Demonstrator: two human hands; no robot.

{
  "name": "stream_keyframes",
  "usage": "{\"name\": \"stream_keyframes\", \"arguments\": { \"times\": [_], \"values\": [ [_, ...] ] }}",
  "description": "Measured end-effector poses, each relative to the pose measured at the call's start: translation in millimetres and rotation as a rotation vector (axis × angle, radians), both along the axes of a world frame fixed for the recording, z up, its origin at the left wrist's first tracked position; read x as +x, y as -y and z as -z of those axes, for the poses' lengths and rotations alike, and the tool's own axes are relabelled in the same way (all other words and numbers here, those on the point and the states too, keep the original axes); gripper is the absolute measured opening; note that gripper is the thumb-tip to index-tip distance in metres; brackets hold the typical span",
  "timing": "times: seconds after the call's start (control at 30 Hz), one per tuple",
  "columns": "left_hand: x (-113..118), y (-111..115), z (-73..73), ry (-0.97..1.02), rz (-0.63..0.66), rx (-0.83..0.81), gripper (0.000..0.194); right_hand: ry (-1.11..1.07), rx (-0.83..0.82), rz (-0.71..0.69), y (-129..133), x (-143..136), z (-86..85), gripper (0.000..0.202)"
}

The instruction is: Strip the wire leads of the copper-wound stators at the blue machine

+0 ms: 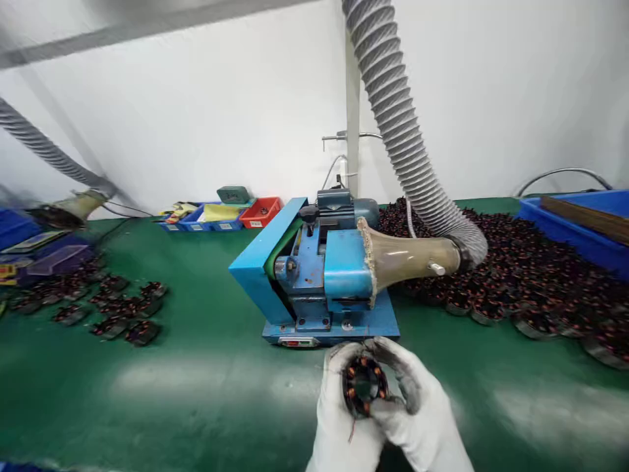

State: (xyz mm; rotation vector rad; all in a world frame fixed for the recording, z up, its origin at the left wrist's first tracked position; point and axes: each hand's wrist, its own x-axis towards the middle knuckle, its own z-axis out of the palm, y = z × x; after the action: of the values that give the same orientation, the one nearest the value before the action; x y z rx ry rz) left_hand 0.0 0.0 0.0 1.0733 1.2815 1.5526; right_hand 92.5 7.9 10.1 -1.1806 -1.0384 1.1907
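Observation:
A round black ring wound with copper wire (350, 388) is held upright between my two gloved hands, just in front of the blue machine (348, 269). My left hand (339, 400) wraps its left side, and a thin reddish wire hangs below the ring. On the right, my right hand (413, 400) has its thumb on the ring's lower right edge and its fingers curved near the top. Both white gloves are grey with dirt at the fingertips.
A large pile of similar wound rings (506, 275) covers the right side, beside a blue bin (570, 229). More rings (142, 332) lie at the left. Small blue trays (196, 219) and a red tray (260, 213) stand behind. A grey hose (393, 105) hangs down to the machine.

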Motion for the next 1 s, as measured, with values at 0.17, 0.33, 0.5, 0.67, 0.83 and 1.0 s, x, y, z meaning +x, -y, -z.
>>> {"name": "stream_keyframes", "arguments": {
  "times": [0.17,0.33,0.5,0.67,0.83,1.0],
  "values": [
    [9.3,-26.0,1.1,0.237,-0.005,-0.161,0.045,0.163,-0.062,0.058,-29.3,-13.7,5.3,0.055],
    [14.0,-52.8,9.6,0.464,-0.033,-0.1,0.035,0.191,-0.014,0.074,-52.2,-16.5,1.8,0.044],
    [9.3,-63.1,12.5,0.467,0.034,-0.065,0.03,0.312,0.012,0.1,-60.0,-18.7,-1.6,0.041],
    [-1.4,-54.5,9.7,0.403,0.116,-0.059,0.029,0.353,0.026,0.139,-53.3,-21.1,2.5,0.044],
    [-12.4,-24.1,22.5,0.225,0.078,-0.189,0.043,0.442,0.044,0.163,-24.9,-19.1,16.3,0.049],
    [-13.6,-25.7,28.2,0.226,0.092,-0.169,0.051,0.403,0.008,0.138,-25.3,-20.0,24.0,0.054]
  ]
}}
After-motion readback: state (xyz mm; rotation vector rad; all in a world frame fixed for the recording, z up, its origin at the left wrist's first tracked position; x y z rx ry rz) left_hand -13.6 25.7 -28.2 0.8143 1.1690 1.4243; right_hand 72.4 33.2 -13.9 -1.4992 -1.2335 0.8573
